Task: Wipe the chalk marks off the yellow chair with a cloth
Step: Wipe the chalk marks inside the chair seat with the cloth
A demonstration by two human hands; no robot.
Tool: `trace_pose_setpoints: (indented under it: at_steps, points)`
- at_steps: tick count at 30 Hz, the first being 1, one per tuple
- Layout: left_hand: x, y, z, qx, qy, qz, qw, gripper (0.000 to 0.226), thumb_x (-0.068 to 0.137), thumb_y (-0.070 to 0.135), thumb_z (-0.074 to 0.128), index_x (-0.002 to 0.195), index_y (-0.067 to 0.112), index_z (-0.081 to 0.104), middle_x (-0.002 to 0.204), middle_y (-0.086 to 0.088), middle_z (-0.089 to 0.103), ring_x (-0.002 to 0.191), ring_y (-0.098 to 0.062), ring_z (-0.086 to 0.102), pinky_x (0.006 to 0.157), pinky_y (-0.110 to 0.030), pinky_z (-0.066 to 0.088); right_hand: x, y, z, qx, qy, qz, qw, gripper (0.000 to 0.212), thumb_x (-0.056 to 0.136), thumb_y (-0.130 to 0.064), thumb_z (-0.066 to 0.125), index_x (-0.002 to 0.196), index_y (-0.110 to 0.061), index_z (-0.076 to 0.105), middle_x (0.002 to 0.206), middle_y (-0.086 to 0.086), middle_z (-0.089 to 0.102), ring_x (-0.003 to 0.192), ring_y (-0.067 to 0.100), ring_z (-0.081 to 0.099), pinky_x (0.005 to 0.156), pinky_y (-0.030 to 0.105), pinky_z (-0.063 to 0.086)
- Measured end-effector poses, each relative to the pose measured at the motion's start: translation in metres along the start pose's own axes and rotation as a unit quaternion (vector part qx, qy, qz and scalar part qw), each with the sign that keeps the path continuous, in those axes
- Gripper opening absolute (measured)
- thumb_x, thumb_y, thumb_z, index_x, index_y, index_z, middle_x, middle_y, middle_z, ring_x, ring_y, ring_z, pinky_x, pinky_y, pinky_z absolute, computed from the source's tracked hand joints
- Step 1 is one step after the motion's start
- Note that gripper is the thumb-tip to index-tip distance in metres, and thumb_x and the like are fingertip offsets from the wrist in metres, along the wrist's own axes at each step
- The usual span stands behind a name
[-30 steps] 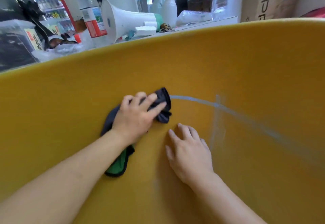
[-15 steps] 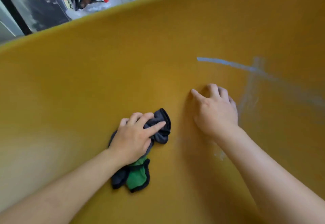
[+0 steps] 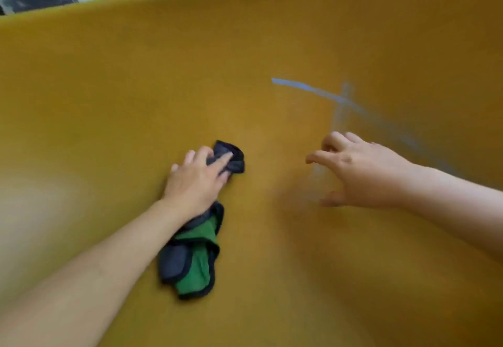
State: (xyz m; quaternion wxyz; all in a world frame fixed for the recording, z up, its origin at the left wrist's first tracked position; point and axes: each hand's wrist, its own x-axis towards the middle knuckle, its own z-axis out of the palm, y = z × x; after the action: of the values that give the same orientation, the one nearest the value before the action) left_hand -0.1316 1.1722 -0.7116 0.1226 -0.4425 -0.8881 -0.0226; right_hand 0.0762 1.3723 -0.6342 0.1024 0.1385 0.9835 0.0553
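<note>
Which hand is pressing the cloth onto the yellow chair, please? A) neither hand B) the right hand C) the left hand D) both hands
C: the left hand presses the cloth onto the yellow chair, while the right hand holds nothing, near the blue chalk mark.

**Person's body: two bare arms, the rest out of shot**

Only hands + forearms are visible. L hand (image 3: pixel 196 183): bare, seen from the back, knuckles showing as soft bumps. Four fingers are visible and the thumb is hidden. Nails are too blurred to tell. L forearm (image 3: pixel 95 270): bare from wrist to frame edge, smooth, widening toward the elbow end, slightly soft-focus. R hand (image 3: pixel 362 172): bare, all five digits visible. Knuckles + a couple of faint tendon lines show on the back, w/ outlines smeared by motion blur, esp. at the fingertips. R forearm (image 3: pixel 449 205): bare from wrist to frame edge, smooth. Both wrists are bare. Anything worn higher up is out of frame.
</note>
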Motion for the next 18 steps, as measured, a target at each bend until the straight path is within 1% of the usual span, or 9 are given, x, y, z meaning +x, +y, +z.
trace_pose_setpoints:
  at_steps: [1, 3, 6, 9, 10, 12, 14, 15, 18]
  points:
    - [0.010, -0.006, 0.002, -0.016, -0.013, -0.073, 0.997, 0.048, 0.097, 0.048, 0.031, 0.143, 0.037, 0.034, 0.132, -0.003, 0.040, 0.117, -0.026, 0.037, 0.084, -0.045, 0.042, -0.016, 0.000, 0.007, -0.032, -0.025, 0.018, 0.999, 0.090, 0.068, -0.080, 0.054, 0.141, -0.040, 0.021, 0.136, -0.002, 0.028, 0.124, 0.020, 0.032, 0.090, 0.036, 0.044]
    - [0.006, 0.017, 0.002, -0.059, -0.046, -0.096, 0.993, 0.052, 0.095, 0.052, 0.027, 0.144, 0.036, 0.031, 0.135, -0.002, 0.037, 0.121, -0.025, 0.033, 0.088, -0.045, 0.041, -0.029, 0.000, 0.021, -0.066, -0.059, 0.034, 0.995, 0.103, 0.059, -0.088, 0.050, 0.143, -0.036, 0.018, 0.142, 0.001, 0.025, 0.130, 0.024, 0.028, 0.095, 0.040, 0.040]
    - [-0.054, 0.083, -0.004, -0.089, -0.108, 0.098, 0.985, 0.064, 0.089, 0.063, 0.008, 0.144, 0.038, 0.028, 0.135, 0.005, 0.037, 0.122, -0.021, 0.036, 0.088, -0.041, 0.042, -0.025, -0.003, 0.024, -0.074, -0.071, 0.047, 0.994, 0.110, 0.056, -0.091, 0.048, 0.144, -0.030, 0.023, 0.144, 0.005, 0.026, 0.132, 0.028, 0.028, 0.100, 0.042, 0.036]
    - [-0.075, 0.081, -0.009, -0.107, -0.049, 0.201, 0.972, 0.058, 0.090, 0.057, 0.010, 0.137, 0.041, 0.041, 0.124, 0.003, 0.049, 0.109, -0.024, 0.049, 0.075, -0.041, 0.047, -0.027, -0.009, 0.028, -0.087, -0.068, 0.041, 0.993, 0.114, 0.060, -0.091, 0.044, 0.148, -0.024, 0.020, 0.145, 0.008, 0.025, 0.135, 0.031, 0.025, 0.103, 0.045, 0.035]
    - [-0.060, 0.063, -0.005, -0.079, -0.032, 0.168, 0.982, 0.056, 0.090, 0.056, 0.014, 0.133, 0.040, 0.046, 0.120, 0.001, 0.052, 0.105, -0.026, 0.051, 0.073, -0.042, 0.049, -0.030, -0.011, 0.030, -0.091, -0.066, 0.040, 0.993, 0.115, 0.062, -0.091, 0.042, 0.150, -0.022, 0.017, 0.146, 0.009, 0.025, 0.137, 0.032, 0.022, 0.105, 0.045, 0.034]
    - [-0.020, 0.017, 0.004, -0.059, -0.012, 0.004, 0.998, 0.046, 0.094, 0.050, 0.028, 0.131, 0.035, 0.052, 0.117, -0.005, 0.050, 0.105, -0.030, 0.049, 0.078, -0.047, 0.050, -0.035, -0.013, 0.033, -0.091, -0.071, 0.044, 0.992, 0.114, 0.064, -0.091, 0.038, 0.151, -0.021, 0.013, 0.147, 0.009, 0.023, 0.140, 0.032, 0.019, 0.108, 0.046, 0.031]
    - [-0.004, 0.001, 0.009, -0.116, -0.025, -0.137, 0.983, 0.048, 0.093, 0.051, 0.032, 0.135, 0.035, 0.049, 0.122, -0.006, 0.046, 0.111, -0.030, 0.043, 0.086, -0.047, 0.047, -0.035, -0.014, 0.034, -0.092, -0.075, 0.047, 0.992, 0.112, 0.064, -0.091, 0.038, 0.150, -0.021, 0.018, 0.145, 0.009, 0.026, 0.138, 0.030, 0.022, 0.105, 0.044, 0.034]
    - [-0.006, 0.015, 0.009, -0.118, -0.017, -0.127, 0.985, 0.054, 0.091, 0.057, 0.027, 0.135, 0.035, 0.048, 0.123, -0.005, 0.046, 0.113, -0.029, 0.043, 0.087, -0.045, 0.046, -0.033, -0.013, 0.033, -0.095, -0.069, 0.047, 0.992, 0.111, 0.063, -0.091, 0.040, 0.148, -0.022, 0.023, 0.142, 0.008, 0.029, 0.135, 0.029, 0.026, 0.101, 0.042, 0.037]
    - [-0.052, 0.101, -0.001, -0.128, -0.072, 0.066, 0.987, 0.068, 0.081, 0.065, 0.011, 0.137, 0.039, 0.041, 0.118, 0.005, 0.044, 0.112, -0.021, 0.043, 0.086, -0.040, 0.046, -0.031, -0.009, 0.024, -0.097, -0.076, 0.035, 0.992, 0.103, 0.066, -0.087, 0.046, 0.146, -0.024, 0.028, 0.137, 0.006, 0.034, 0.126, 0.026, 0.034, 0.091, 0.037, 0.040]
